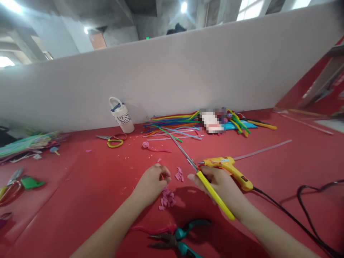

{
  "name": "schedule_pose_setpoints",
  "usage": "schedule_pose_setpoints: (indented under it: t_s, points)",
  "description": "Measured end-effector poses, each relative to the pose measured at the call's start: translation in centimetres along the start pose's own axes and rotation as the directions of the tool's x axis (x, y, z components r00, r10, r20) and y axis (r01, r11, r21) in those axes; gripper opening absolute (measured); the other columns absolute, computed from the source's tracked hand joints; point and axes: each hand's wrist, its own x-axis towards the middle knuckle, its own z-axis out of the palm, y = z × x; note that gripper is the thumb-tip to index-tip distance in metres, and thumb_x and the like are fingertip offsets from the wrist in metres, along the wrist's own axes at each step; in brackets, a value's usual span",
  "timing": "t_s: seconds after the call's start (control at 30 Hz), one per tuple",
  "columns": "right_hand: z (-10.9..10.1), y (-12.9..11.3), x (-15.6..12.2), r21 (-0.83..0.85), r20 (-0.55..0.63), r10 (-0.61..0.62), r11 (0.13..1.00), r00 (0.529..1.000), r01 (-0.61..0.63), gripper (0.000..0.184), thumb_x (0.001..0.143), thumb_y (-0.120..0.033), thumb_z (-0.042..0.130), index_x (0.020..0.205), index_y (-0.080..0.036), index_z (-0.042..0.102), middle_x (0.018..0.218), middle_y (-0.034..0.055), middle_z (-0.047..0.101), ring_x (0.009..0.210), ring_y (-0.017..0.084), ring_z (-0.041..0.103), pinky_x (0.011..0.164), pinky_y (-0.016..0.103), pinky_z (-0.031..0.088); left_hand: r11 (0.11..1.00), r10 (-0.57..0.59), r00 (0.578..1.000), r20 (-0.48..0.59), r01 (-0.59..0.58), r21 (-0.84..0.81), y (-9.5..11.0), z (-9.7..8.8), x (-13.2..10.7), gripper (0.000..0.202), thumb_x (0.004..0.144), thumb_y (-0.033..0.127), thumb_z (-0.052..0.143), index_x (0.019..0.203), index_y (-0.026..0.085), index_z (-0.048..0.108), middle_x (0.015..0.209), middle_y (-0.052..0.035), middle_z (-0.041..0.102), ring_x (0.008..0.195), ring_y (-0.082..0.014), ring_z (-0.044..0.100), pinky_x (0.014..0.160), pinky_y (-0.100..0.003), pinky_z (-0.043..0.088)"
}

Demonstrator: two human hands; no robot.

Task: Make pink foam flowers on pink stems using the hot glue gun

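Note:
My right hand [217, 182] is closed around yellow-handled long-nose pliers [212, 191], whose thin metal jaws point away to the upper left. My left hand [153, 181] has its fingers curled together; what lies between them is too small to make out. Just below its fingertips is a pile of small pink pieces [168, 199], with a smaller pink cluster [179, 174] lying between the hands. A yellow glue gun [227, 165] rests right behind my right hand, a clear glue stick [263, 149] running out of its back.
Teal-handled pliers [185, 234] lie near me beside a pink stem [150, 229]. Farther off are a pink flower stem [158, 149], scissors [114, 139], a white cup [123, 120] and colourful pipe cleaners [174, 122]. A black cord [285, 213] trails right. A white partition [172, 79] stands behind.

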Motion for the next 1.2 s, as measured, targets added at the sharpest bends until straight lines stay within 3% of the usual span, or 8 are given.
schedule_pose_setpoints:
  t_s: [0.23,0.47,0.57,0.63,0.73,0.9,1.03,1.2]
  points:
    - [-0.1,-0.1,0.0,-0.077,-0.045,-0.021,0.997,0.999,0.017,0.046,0.071,-0.053,0.056,0.052,-0.022,0.029,0.048,-0.0071,0.029,0.047,0.009,0.025,0.044,0.024,0.016,0.997,-0.031,0.999,-0.027,0.032,0.066,0.9,3.5,2.2,0.015,0.066,0.015,0.059,0.053,0.02,0.053,0.059,0.001,0.049,0.056,-0.0153,0.046,0.058,-0.027,0.033]
    - [0.0,0.0,0.0,-0.086,-0.024,-0.015,0.996,1.0,0.013,0.043,0.073,-0.051,0.055,0.054,-0.022,0.03,0.048,-0.0058,0.035,0.046,0.009,0.03,0.044,0.023,0.018,0.973,-0.147,0.988,-0.055,0.135,-0.185,0.3,2.5,2.1,0.021,0.057,0.004,0.058,0.048,0.021,0.049,0.052,0.0028,0.047,0.052,-0.0139,0.045,0.055,-0.026,0.033]
    - [0.1,0.3,0.0,-0.078,0.001,-0.014,0.997,1.0,0.014,0.042,0.075,-0.052,0.053,0.055,-0.022,0.031,0.05,-0.0056,0.037,0.047,0.01,0.033,0.044,0.023,0.021,0.892,-0.23,0.973,0.013,0.216,-0.396,0.0,1.1,1.4,0.014,0.058,0.007,0.057,0.054,0.02,0.052,0.045,0.0045,0.048,0.043,-0.012,0.044,0.048,-0.024,0.034]
    - [0.2,0.3,-0.1,-0.101,0.029,-0.016,0.995,0.999,0.018,0.041,0.075,-0.053,0.052,0.056,-0.022,0.034,0.05,-0.0057,0.037,0.046,0.01,0.034,0.045,0.023,0.022,0.792,-0.267,0.96,0.082,0.267,-0.549,-0.2,-0.1,0.5,0.007,0.061,0.012,0.057,0.061,0.018,0.055,0.047,0.0037,0.052,0.042,-0.0114,0.048,0.046,-0.023,0.037]
    - [0.2,-0.1,-0.5,-0.255,0.093,-0.019,0.966,0.995,0.042,0.038,0.076,-0.053,0.051,0.058,-0.021,0.04,0.05,-0.0041,0.043,0.046,0.012,0.039,0.045,0.023,0.021,0.61,-0.311,0.94,0.142,0.312,-0.728,-0.3,-1.6,-1.3,0.018,0.064,0.015,0.06,0.082,0.014,0.063,0.059,0.001,0.059,0.049,-0.0082,0.053,0.05,-0.019,0.042]
    - [0.8,-1.4,-1.4,-0.439,0.214,-0.005,0.893,0.977,0.101,0.032,0.075,-0.052,0.055,0.07,-0.021,0.049,0.061,0.0018,0.061,0.053,0.017,0.053,0.047,0.024,0.02,0.379,-0.367,0.923,0.117,0.263,-0.887,-0.8,-2.8,-3.1,0.011,0.062,0.015,0.064,0.074,0.013,0.066,0.063,0.0018,0.058,0.052,-0.0039,0.051,0.052,-0.013,0.043]
    - [1.6,-1.4,-1.5,-0.491,0.242,0.055,0.868,0.969,0.073,0.03,0.074,-0.049,0.057,0.068,-0.021,0.047,0.063,0.003,0.063,0.055,0.019,0.056,0.047,0.024,0.019,0.313,-0.357,0.928,0.108,0.228,-0.922,-1.0,-2.9,-3.3,0.006,0.063,0.017,0.069,0.067,0.013,0.066,0.056,0.0026,0.056,0.049,-0.0039,0.05,0.048,-0.012,0.041]
    - [1.9,-0.8,-1.4,-0.502,0.272,0.039,0.858,0.962,0.107,0.032,0.077,-0.051,0.052,0.067,-0.021,0.045,0.063,0.0038,0.062,0.053,0.018,0.053,0.047,0.025,0.019,0.337,-0.344,0.934,0.095,0.218,-0.916,-0.9,-2.8,-3.4,0.006,0.062,0.015,0.071,0.063,0.011,0.067,0.055,0.0006,0.061,0.046,-0.004,0.05,0.046,-0.012,0.038]
